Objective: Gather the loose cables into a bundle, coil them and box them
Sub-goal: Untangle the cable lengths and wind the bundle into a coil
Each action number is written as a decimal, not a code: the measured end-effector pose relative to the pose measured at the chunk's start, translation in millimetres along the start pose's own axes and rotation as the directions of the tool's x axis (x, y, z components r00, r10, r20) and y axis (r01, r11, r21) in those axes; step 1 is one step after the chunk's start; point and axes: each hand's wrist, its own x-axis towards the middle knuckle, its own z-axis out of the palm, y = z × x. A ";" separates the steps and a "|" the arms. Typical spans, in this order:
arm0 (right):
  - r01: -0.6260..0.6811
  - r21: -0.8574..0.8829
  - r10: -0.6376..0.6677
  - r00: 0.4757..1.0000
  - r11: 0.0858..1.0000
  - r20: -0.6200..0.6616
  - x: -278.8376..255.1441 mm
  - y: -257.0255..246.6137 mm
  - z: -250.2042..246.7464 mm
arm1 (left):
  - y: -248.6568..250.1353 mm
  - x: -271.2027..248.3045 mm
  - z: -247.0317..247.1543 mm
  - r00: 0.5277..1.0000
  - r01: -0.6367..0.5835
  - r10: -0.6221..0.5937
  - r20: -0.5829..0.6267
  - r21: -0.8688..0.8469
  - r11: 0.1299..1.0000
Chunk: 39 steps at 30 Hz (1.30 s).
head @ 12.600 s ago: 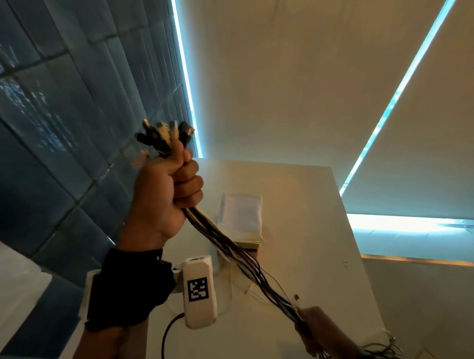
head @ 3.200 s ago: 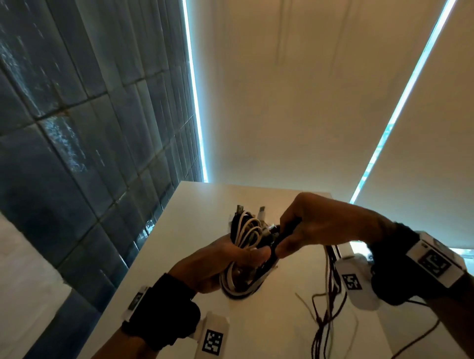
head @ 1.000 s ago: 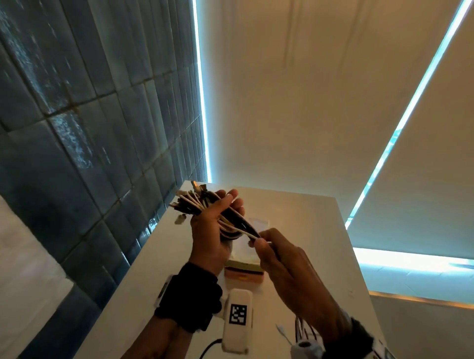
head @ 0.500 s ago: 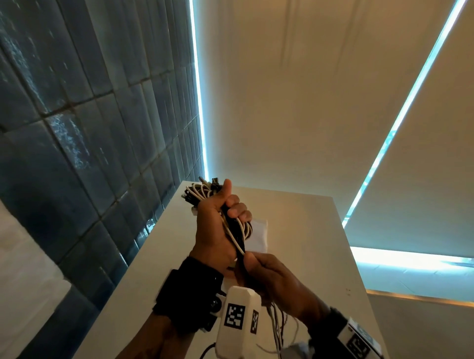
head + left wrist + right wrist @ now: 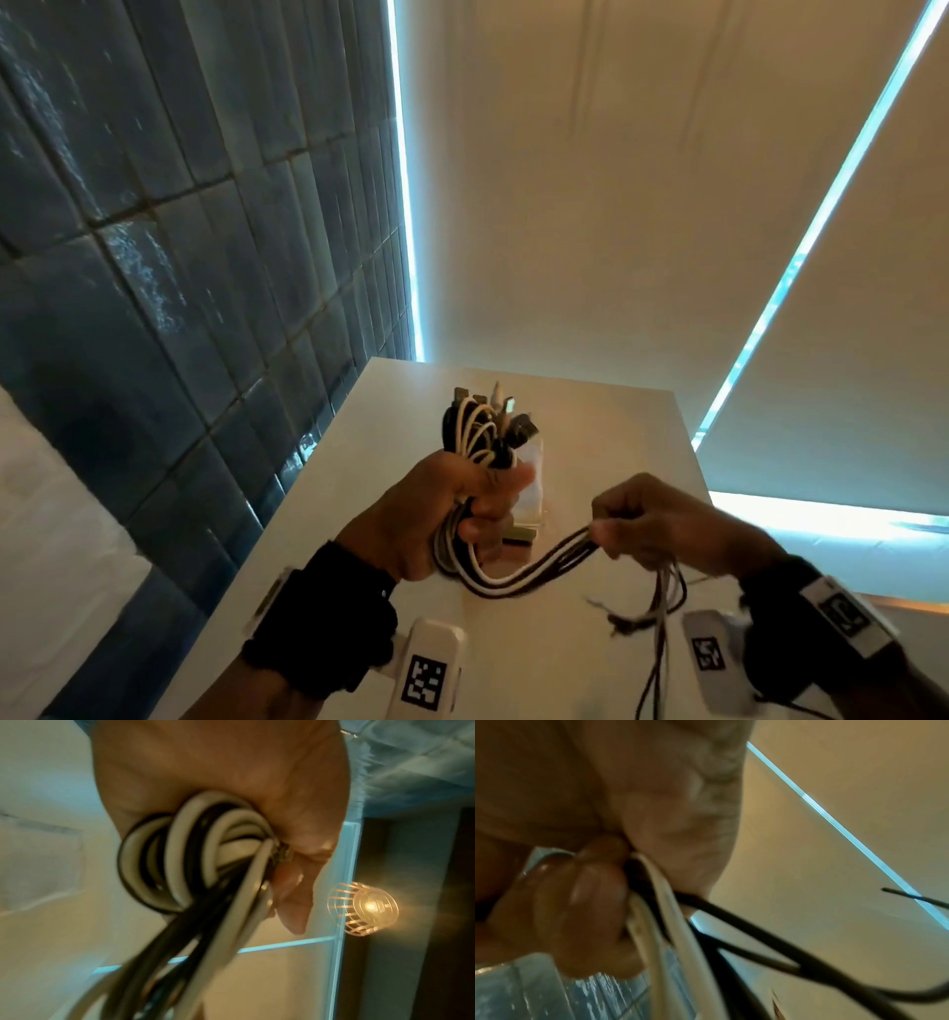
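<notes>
The left hand (image 5: 436, 519), at lower centre of the head view, is wrapped tightly around a coiled bundle of black and white cables (image 5: 480, 437); the connector ends stick up above the fist. The left wrist view shows the loops (image 5: 190, 858) pressed into the palm. From the fist's underside the cables sag and run right to the right hand (image 5: 662, 524), whose curled fingers (image 5: 588, 902) pinch the strands; the loose tails hang below it toward the lower edge. Both hands are above the white table (image 5: 590, 431). A small box (image 5: 529, 493) sits on the table behind the left hand, partly hidden. The white wrist units (image 5: 429, 668) carry square black-and-white code markers; no readable text.
</notes>
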 end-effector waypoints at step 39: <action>0.288 -0.343 -0.399 0.860 0.894 -0.317 27.7 -47.4 1.0 | -16.4 16.9 5.5 0.993 -0.066 0.071 -0.095 0.057 0.996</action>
